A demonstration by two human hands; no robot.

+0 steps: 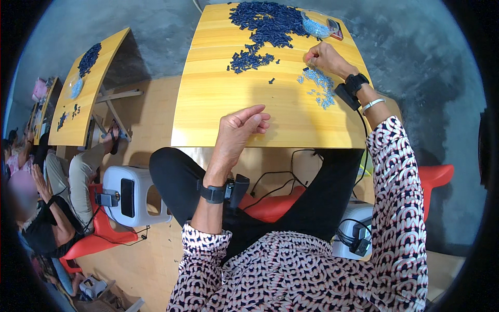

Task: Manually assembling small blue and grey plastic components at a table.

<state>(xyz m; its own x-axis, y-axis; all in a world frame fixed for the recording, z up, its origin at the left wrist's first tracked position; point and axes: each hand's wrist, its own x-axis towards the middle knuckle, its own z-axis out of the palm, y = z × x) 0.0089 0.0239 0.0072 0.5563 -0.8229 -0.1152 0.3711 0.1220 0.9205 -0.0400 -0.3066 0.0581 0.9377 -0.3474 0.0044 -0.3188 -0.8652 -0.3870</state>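
My left hand (240, 128) hovers over the near edge of the yellow table (208, 112), fingers curled together with the thumb against them. Whatever it may hold is too small or hidden to make out. Farther off on the right, my right hand (327, 58) has its fingertips pinched together, their contents hidden. Just below that hand lies a loose scatter of small light-blue pieces (323, 88), with one dark piece (305, 69) at its far-left end. A large heap of small dark-blue, plug-like pieces (267, 21) covers the far side, and a smaller dark cluster (249, 61) lies nearer.
A clear bag of light-blue pieces (316, 27) sits at the far right beside a dark red flat item (336, 29). Black cables (275, 174) hang below the table. On the left are another yellow table (86, 112), a white stool (136, 200) and a seated person (49, 218).
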